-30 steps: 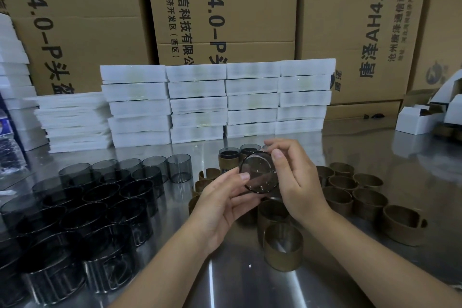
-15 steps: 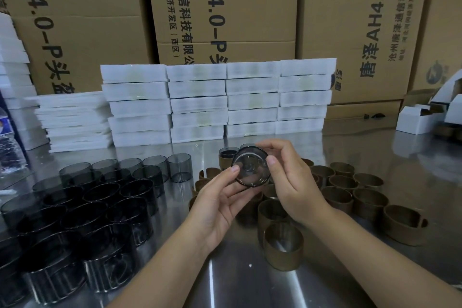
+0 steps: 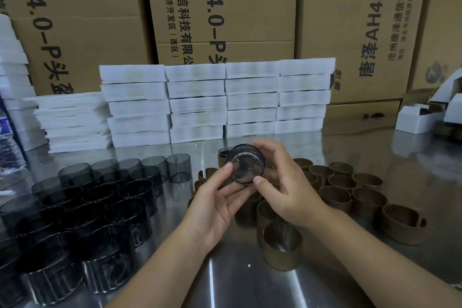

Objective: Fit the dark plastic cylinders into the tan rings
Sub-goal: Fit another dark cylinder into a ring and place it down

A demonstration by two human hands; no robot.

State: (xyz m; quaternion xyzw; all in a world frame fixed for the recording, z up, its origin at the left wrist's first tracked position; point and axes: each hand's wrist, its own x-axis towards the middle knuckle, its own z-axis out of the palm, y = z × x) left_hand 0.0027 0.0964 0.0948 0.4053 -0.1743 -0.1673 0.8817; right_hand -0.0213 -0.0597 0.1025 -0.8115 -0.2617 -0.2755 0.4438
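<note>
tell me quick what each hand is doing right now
Left hand: pinches the dark cylinder between thumb and fingers, above the table.
Right hand: thumb and fingers curled round the same dark cylinder.

A single wide-angle camera, worn on the person's head, looked forward and down over a steel table point(image 3: 390, 157). It sat close: both forearms ran in from the bottom edge, and the left hand point(image 3: 217, 205) and right hand point(image 3: 287, 190) gripped a dark cylinder point(image 3: 246, 165) near frame centre. The view faced stacked white boxes point(image 3: 197, 105) and a wall of cardboard cartons point(image 3: 225, 7) at the table's far side. Loose dark cylinders point(image 3: 100, 195) filled the lower left, tan rings point(image 3: 336, 197) the right.
</note>
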